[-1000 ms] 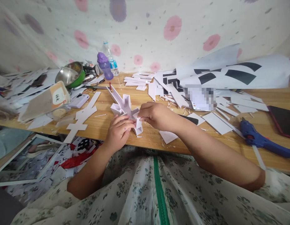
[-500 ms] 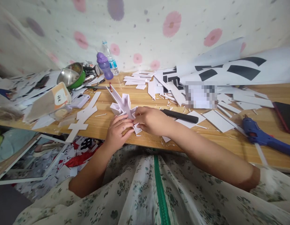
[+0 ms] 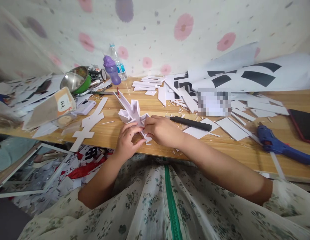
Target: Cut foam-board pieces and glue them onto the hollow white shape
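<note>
A white foam-board piece with raised walls and several arms, like a hollow character shape (image 3: 135,111), lies on the wooden table in front of me. My left hand (image 3: 126,138) grips its near left edge, fingers over the wall and thumb at the lower end. With bent fingers pressed together, my right hand (image 3: 161,131) pinches the near right wall of the same shape. The fingertips hide part of the joint between the hands. To the right of my right hand lies a black utility knife (image 3: 191,123).
A blue hot glue gun (image 3: 277,143) rests at the right, near a dark phone (image 3: 303,123). Flat white board cut-outs (image 3: 93,120) lie at the left. Behind stand a purple bottle (image 3: 111,70), a water bottle (image 3: 119,65) and a green bowl (image 3: 86,83). Scissors (image 3: 104,90) lie near them.
My right hand has shifted slightly right and down along the wall. My left hand has moved a little right, its thumb nearer the lower end. The view has turned slightly.
</note>
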